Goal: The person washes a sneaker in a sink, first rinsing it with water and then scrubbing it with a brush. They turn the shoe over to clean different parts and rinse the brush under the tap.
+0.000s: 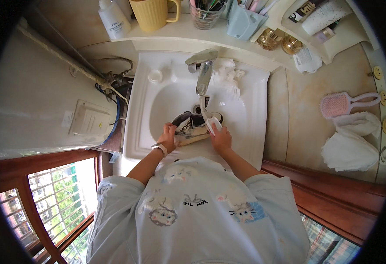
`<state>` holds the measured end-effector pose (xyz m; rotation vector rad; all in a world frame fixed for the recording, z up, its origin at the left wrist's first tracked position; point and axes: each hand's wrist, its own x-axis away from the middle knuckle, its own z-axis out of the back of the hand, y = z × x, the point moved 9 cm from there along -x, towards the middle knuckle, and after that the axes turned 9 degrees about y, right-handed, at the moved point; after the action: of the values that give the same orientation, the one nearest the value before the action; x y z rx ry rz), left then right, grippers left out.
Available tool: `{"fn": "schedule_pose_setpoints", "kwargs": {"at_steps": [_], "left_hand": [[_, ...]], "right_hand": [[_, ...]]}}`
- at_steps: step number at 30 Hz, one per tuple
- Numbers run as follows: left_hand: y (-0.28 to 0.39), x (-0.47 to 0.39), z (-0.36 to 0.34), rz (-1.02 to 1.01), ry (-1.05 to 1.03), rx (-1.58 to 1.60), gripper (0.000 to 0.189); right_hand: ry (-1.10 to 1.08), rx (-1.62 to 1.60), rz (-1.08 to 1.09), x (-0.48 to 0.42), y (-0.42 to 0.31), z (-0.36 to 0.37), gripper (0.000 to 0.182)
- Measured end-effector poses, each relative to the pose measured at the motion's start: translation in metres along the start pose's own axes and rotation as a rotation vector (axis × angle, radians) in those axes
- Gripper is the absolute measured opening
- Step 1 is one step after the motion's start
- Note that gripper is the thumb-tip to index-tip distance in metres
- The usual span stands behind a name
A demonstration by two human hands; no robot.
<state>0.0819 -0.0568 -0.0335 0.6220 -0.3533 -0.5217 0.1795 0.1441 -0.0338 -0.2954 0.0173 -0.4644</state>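
A black, white and beige shoe [193,128] with lettering on its side lies in the white washbasin [166,99], close to the drain. My left hand [168,137] grips the shoe's left end; a pale watch band circles that wrist. In my right hand [222,138] is a white brush-like tool [213,125], held against the shoe's right part. Its working side is hidden. Above the drain [197,109] reaches the metal faucet [204,76], and a pale strip stretches from below its spout to the tool.
Crumpled white tissue [227,77] and a small white cap [155,76] lie on the basin's back ledge. Behind is a shelf [193,41] with a yellow mug [150,15] and a pump bottle [114,23]. A water heater [48,99] stands left; a hairbrush [336,105] hangs right.
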Motion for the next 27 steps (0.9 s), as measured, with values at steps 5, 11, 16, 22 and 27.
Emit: {"fn": "schedule_pose_setpoints", "kwargs": {"at_steps": [5, 11, 16, 22, 27], "left_hand": [[-0.022, -0.011, -0.008, 0.047, 0.054, 0.056, 0.040], [-0.039, -0.025, -0.016, 0.095, 0.043, 0.011, 0.031], [-0.061, -0.029, -0.024, 0.161, 0.073, 0.048, 0.030], [-0.092, -0.041, -0.040, 0.200, 0.085, 0.129, 0.029], [-0.090, -0.050, -0.041, 0.241, -0.099, 0.166, 0.027]], "right_hand": [[0.075, -0.159, 0.285, 0.015, -0.060, -0.002, 0.043], [0.238, 0.116, -0.058, -0.013, 0.026, -0.004, 0.050], [0.138, -0.093, 0.443, 0.021, -0.062, 0.001, 0.052], [0.144, 0.012, -0.048, -0.023, 0.005, -0.001, 0.052], [-0.016, -0.083, 0.414, 0.009, -0.049, 0.003, 0.052]]}}
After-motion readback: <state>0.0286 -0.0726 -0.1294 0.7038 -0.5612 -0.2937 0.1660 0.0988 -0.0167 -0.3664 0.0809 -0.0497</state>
